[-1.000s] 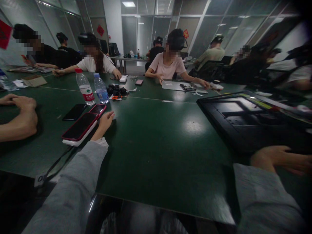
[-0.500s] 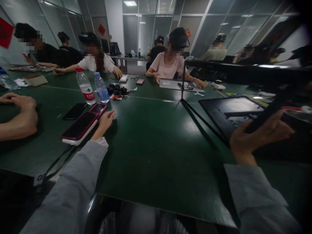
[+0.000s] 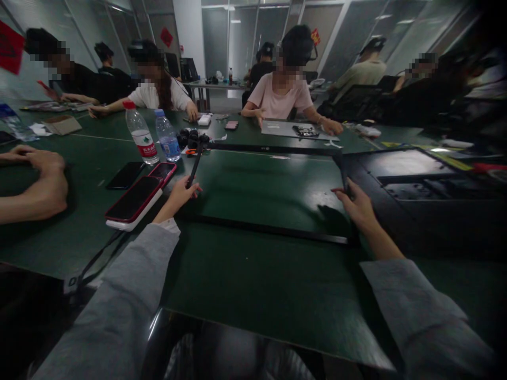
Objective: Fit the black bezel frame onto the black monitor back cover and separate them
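Observation:
A thin black rectangular frame [image 3: 269,228], like a monitor bezel, spans the green table in front of me, with the tabletop showing through its opening. My left hand [image 3: 180,196] is closed around its left short side, fingertips curled over the bar. On the opposite short side, my right hand [image 3: 359,207] grips the bar between thumb and fingers. Whether the frame rests fully on the table or hovers slightly, I cannot tell. Just right of my right hand lies a dark flat panel [image 3: 430,196] with a bright patch near its far edge.
Left of my left hand are a red-edged phone [image 3: 132,199] on a white object and a black phone [image 3: 125,175]. Two water bottles, red-capped [image 3: 141,134] and blue-capped [image 3: 168,138], stand behind them. Another person's arms [image 3: 35,198] rest at left; people sit across the green table [image 3: 253,274].
The black frame has come down from the right, where my right hand held it raised, to lie across the table's middle. My left hand, formerly free, now holds its left side.

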`<state>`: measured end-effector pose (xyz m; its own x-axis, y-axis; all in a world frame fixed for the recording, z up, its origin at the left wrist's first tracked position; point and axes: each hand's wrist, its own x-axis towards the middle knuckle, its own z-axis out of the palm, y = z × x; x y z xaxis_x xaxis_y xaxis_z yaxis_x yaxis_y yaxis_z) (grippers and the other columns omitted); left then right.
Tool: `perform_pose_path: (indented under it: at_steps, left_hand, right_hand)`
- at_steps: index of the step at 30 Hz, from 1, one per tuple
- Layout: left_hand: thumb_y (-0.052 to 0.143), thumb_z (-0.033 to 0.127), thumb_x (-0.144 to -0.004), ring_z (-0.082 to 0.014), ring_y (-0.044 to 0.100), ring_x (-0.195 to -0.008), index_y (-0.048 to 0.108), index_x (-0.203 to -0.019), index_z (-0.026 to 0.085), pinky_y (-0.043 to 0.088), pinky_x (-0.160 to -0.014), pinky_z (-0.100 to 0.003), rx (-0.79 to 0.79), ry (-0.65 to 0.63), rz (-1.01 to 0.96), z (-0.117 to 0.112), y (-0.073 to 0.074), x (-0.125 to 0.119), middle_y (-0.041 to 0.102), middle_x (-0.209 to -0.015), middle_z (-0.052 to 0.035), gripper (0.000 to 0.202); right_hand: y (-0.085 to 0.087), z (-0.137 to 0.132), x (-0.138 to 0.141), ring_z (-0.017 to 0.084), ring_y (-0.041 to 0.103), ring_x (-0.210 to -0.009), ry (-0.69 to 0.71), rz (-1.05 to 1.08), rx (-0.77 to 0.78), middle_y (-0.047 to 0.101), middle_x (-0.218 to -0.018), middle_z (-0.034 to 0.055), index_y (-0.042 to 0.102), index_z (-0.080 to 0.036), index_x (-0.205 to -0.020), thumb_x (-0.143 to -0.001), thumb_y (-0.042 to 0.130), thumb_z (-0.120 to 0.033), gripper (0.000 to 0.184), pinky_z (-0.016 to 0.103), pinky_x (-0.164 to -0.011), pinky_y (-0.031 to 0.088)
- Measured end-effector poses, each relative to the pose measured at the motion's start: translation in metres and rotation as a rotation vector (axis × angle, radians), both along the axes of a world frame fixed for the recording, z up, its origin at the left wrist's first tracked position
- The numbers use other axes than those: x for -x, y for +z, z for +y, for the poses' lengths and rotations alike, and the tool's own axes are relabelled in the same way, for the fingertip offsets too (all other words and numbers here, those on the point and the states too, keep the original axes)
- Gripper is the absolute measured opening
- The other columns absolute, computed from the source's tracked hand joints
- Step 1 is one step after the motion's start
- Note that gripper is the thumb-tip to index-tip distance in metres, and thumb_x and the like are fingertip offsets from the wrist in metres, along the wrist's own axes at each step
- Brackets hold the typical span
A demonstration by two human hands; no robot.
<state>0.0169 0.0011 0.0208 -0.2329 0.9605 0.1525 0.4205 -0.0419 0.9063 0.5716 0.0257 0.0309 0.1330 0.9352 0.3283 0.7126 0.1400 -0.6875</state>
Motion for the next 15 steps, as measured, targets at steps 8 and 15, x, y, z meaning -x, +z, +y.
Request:
perform_pose_path:
  at_steps: [8,15]
  left_hand:
    - [0.066,0.029,-0.087,-0.0138,0.057,-0.048,0.072,-0.096,0.016,0.048,-0.053,-0.028,0.044,0.05,0.126,-0.002,-0.003,0.008,0.075,-0.075,-0.0048,0.017]
    - [0.065,0.036,-0.085,-0.0206,0.063,-0.057,0.073,-0.078,0.019,0.054,-0.064,-0.032,0.106,0.093,0.216,-0.006,-0.001,0.007,0.062,-0.055,-0.002,0.02]
  right_hand:
    - [-0.034,0.031,-0.064,0.032,0.049,-0.147,-0.273,-0.143,0.067,0.05,-0.156,0.0357,0.045,0.007,-0.155,-0.105,0.047,-0.033,0.064,0.044,-0.124,0.031]
    - [-0.032,0.023,-0.108,0.027,0.05,-0.148,-0.332,-0.109,-0.037,0.052,-0.159,0.0283,0.049,-0.006,-0.157,-0.104,0.044,-0.03,0.058,0.039,-0.119,0.037]
